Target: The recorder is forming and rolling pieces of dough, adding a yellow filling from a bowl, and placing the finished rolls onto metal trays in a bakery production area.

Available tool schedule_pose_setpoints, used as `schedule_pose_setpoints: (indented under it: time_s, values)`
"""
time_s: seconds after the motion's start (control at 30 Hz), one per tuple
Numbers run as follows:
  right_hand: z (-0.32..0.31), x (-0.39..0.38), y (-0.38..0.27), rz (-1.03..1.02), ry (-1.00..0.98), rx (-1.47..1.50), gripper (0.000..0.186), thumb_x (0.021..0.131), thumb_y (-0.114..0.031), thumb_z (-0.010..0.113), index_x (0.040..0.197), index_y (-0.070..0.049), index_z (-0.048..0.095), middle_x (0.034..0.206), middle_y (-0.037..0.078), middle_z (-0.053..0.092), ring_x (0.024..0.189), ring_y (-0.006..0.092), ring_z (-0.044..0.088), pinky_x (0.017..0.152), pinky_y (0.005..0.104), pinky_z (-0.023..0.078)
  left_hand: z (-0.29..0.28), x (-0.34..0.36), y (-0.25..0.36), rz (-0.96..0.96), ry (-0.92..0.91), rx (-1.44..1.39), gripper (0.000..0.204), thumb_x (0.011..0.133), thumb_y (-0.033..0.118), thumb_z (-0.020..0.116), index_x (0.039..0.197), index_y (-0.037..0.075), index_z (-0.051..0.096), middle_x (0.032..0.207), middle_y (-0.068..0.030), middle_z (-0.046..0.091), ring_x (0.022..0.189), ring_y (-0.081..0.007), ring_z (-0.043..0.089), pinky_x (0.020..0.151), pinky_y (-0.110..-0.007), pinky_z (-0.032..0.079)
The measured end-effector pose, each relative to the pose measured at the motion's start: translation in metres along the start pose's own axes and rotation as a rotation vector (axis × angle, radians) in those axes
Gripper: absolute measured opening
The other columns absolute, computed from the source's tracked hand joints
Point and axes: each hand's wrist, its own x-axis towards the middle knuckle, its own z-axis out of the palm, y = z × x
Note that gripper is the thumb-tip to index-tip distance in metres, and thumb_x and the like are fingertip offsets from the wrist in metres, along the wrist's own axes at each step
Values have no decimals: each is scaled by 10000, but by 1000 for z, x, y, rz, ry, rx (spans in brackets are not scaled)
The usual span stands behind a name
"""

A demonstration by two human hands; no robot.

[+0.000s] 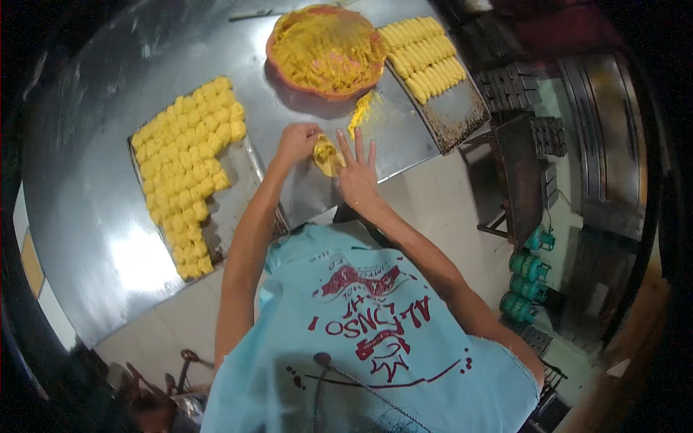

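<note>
My left hand (299,142) has its fingers pinched on the upper edge of a small, flattened yellow dough piece (325,157) with a darker, uneven middle. Against its right side, my right hand (356,173) lies with fingers stretched apart. A scalloped reddish bowl (270,50) of yellow mixture (321,50) stands just beyond, with a loose yellow smear (361,108) below it. To the left, a metal tray (253,180) holds several rows of round yellow dough pieces (184,155). At upper right, another tray (462,126) carries elongated yellow pieces (422,58).
The steel table (79,209) has its near edge at my waist. On the right stand a dark rack (516,187), stacked metal pans (505,86), several green gas cylinders (528,281) and a tall steel cabinet (606,123). A partly seen person (148,404) is low at the bottom left.
</note>
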Motion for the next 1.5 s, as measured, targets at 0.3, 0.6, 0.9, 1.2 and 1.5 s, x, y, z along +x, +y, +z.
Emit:
schedule_pose_setpoints:
  time_s: [0.3,0.6,0.9,1.2,1.5]
  values:
    - [44,40,55,73,340,186,347,863,-196,604,1160,-47,706,1608,206,239,1494,465,121,1140,695,124,5,-13,6,-63,96,-142,241,840,119,558,987,45,733,917,-194,709,854,-348,694,796,-410,539]
    - [26,243,126,-137,250,-175,274,817,-151,604,1028,-77,762,1608,176,274,1483,471,169,1149,683,128,14,-23,32,-151,123,0,222,856,119,576,1008,48,722,935,-174,713,869,-350,687,806,-415,535]
    - [20,41,54,-46,284,466,386,816,-75,571,1166,-121,727,1612,231,207,1468,512,155,1140,673,171,13,-22,17,-144,165,-125,218,844,152,603,961,24,735,864,-194,711,820,-319,699,768,-396,532]
    - [14,-36,-2,170,122,190,495,817,-77,582,1310,-36,605,1587,257,230,1471,508,149,1131,695,172,26,-45,46,106,421,-146,117,828,74,671,911,33,743,793,-154,620,721,-297,639,680,-391,513]
    - [60,-78,16,113,117,275,551,750,-14,599,1291,-106,651,1587,253,257,1464,448,248,1146,598,261,58,-67,67,189,76,499,439,796,153,703,1197,12,594,1180,-246,572,1164,-423,527,940,-489,468]
